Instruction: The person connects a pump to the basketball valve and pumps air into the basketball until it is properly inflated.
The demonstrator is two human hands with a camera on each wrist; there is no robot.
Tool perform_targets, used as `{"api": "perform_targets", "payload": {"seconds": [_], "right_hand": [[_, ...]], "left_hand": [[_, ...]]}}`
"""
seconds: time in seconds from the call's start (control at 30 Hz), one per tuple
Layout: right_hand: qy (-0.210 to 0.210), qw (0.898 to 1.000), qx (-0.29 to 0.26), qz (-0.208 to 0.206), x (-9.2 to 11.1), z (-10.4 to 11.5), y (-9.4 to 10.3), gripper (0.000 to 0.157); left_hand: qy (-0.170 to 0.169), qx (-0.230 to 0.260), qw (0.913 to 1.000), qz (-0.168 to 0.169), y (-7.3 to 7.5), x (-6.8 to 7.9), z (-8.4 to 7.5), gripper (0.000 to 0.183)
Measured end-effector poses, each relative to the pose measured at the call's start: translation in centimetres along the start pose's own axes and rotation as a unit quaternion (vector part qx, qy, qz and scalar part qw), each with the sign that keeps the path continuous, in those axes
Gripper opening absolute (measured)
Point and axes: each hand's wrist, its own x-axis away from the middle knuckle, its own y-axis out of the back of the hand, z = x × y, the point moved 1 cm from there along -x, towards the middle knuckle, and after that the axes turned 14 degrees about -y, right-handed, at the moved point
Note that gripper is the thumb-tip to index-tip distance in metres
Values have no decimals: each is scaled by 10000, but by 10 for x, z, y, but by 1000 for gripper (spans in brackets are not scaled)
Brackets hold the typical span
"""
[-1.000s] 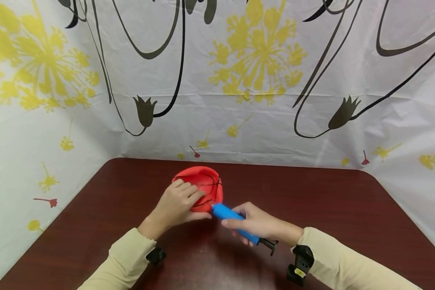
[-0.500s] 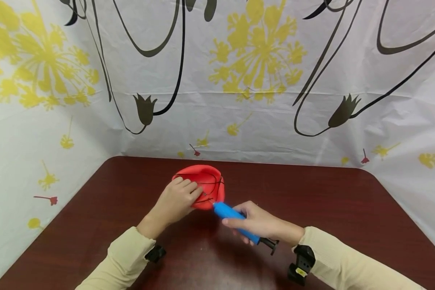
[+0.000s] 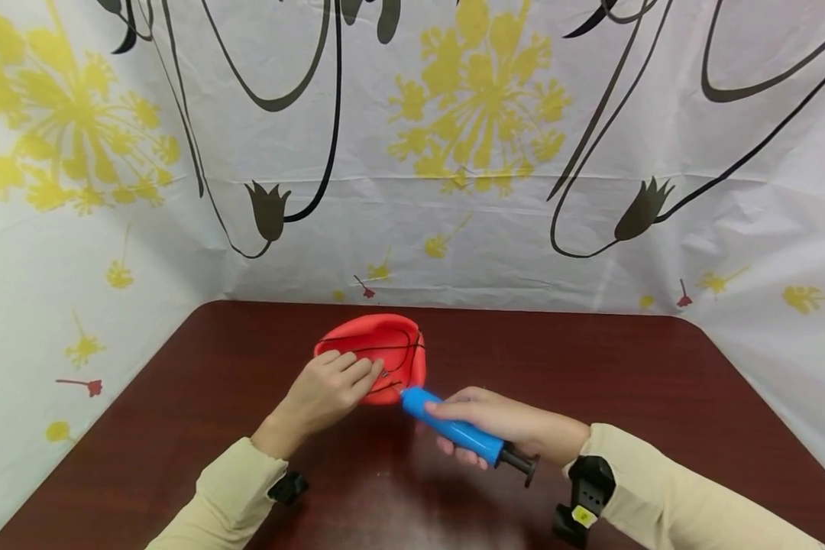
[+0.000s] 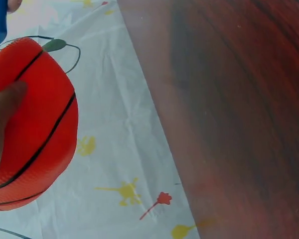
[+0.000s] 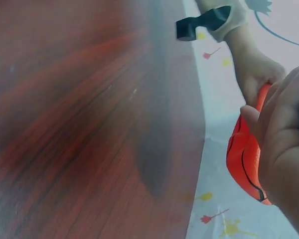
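A half-collapsed red-orange toy basketball (image 3: 395, 355) with black lines is held up above the table, its near side caved in. My left hand (image 3: 323, 389) grips its left edge with curled fingers; in the left wrist view the thumb lies on the ball's skin (image 4: 45, 124). My right hand (image 3: 481, 416) holds a blue hand pump (image 3: 461, 434) by the barrel. The pump's front end meets the ball's lower right edge, and a thin needle seems to join them. Its black handle (image 3: 519, 462) points back toward my right wrist. My right hand hides most of the pump in the right wrist view.
A dark red-brown wooden table (image 3: 577, 374) spreads beneath both hands. White cloth (image 3: 495, 252) printed with yellow flowers hangs behind and beside it. Black cameras are strapped to the left wrist (image 3: 289, 487) and right wrist (image 3: 587, 489).
The left hand has shifted slightly left and lower along the ball, showing more of its rim. The right thumb has moved on top of the pump, and the pump's handle end has swung slightly right.
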Motion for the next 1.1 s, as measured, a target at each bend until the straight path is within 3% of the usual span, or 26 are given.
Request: {"api": "perform_targets", "payload": {"seconds": [0.13, 0.23, 0.3, 0.4, 0.5, 0.7, 0.8, 0.93, 1.0, 1.1], "right_hand": [[-184, 9977, -396, 511, 5, 6, -3, 45], [-261, 9982, -217, 504, 8, 13, -4, 43], [-297, 9990, 137, 291, 10, 18, -6, 39], [-395, 9955, 823, -257, 12, 24, -9, 36], [-492, 9856, 1436, -744, 14, 28, -12, 35], [-433, 9653, 2222, -1299, 14, 35, -12, 32], [-428, 9690, 2120, -1191, 13, 35, -8, 32], [-492, 9888, 1305, -537, 8, 31, 2, 34], [-527, 9931, 994, -332, 5, 29, 7, 35], [-415, 9875, 1408, -570, 3, 30, 7, 35]], "left_hand": [[-236, -3, 9997, -41, 6, 0, 2, 48], [-489, -34, 9986, -189, 9, 0, 4, 33], [-729, -134, 9967, -332, 10, -1, 5, 19], [-1063, -240, 9930, -459, 11, -2, 6, 31], [-1311, -279, 9898, -487, 12, -3, 4, 32], [-1329, -333, 9891, -534, 12, -4, 4, 30], [-1267, -362, 9900, -512, 12, -4, 4, 32], [-1179, -415, 9911, -464, 11, -6, 4, 33], [-1134, -442, 9917, -417, 11, -8, 4, 33], [-1229, -508, 9905, -363, 10, -10, 4, 24]]}}
